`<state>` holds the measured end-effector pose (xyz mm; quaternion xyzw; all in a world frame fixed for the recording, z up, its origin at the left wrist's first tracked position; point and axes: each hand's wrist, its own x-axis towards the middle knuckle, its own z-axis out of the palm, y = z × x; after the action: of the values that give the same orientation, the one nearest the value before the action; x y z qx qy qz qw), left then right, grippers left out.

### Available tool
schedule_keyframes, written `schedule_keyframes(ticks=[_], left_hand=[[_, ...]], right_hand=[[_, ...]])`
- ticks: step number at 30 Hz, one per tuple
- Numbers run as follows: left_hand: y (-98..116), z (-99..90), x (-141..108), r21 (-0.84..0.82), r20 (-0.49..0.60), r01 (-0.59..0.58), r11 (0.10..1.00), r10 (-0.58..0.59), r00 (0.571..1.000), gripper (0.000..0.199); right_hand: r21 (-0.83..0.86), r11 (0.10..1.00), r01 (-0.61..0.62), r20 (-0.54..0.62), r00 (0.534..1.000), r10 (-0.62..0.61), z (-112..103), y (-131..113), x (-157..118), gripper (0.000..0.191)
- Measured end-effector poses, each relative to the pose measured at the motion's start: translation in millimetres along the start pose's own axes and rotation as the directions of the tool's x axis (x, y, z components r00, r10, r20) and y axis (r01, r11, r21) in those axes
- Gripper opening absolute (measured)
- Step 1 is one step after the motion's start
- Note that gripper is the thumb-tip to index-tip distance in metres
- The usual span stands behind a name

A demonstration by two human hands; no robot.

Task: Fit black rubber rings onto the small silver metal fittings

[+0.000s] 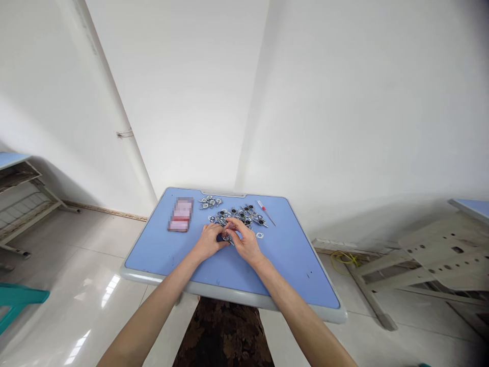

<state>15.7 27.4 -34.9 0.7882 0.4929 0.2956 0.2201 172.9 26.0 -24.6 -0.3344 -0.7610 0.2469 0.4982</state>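
Observation:
My left hand (pixel 209 241) and my right hand (pixel 246 246) meet over the middle of the blue tabletop. Both have their fingers closed around a small metal part (pixel 229 239), mostly hidden by the fingers. Just beyond them lies a pile of small metal parts with black round pieces and thin shafts (pixel 247 222). One loose flat metal plate (pixel 260 235) with a hole in it rests to the right of my right hand. Farther back on the left is a smaller group of silvery metal parts (pixel 210 202).
A screwdriver (pixel 263 208) with a red and clear handle lies at the back right. On the left is a blurred pink rectangular item (pixel 181 215). The desk (pixel 290 275) stands against a white wall. Other desks (pixel 439 255) flank it, and a green stool (pixel 23 295) is at left.

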Motion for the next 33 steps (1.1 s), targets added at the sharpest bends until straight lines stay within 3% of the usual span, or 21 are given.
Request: schedule_keyframes(ticks=[6,17,33], left_hand=[[0.9,-1.1,0.1,-0.019,-0.008,-0.001,1.000,0.001,1.000,0.010],[-0.2,-0.6,0.5,-0.004,0.001,0.000,1.000,0.000,1.000,0.010],[-2.1,0.5,0.4,-0.021,0.001,0.001,1.000,-0.001,1.000,0.012]], right_hand=[[-0.003,1.000,0.003,-0.051,0.999,-0.004,-0.8,-0.7,0.6,0.027],[-0.019,0.999,0.033,0.041,0.999,-0.032,-2.1,-2.4,1.7,0.030],[0.115,0.990,-0.079,0.089,0.994,0.069,-1.1,-1.1,5.6,0.031]])
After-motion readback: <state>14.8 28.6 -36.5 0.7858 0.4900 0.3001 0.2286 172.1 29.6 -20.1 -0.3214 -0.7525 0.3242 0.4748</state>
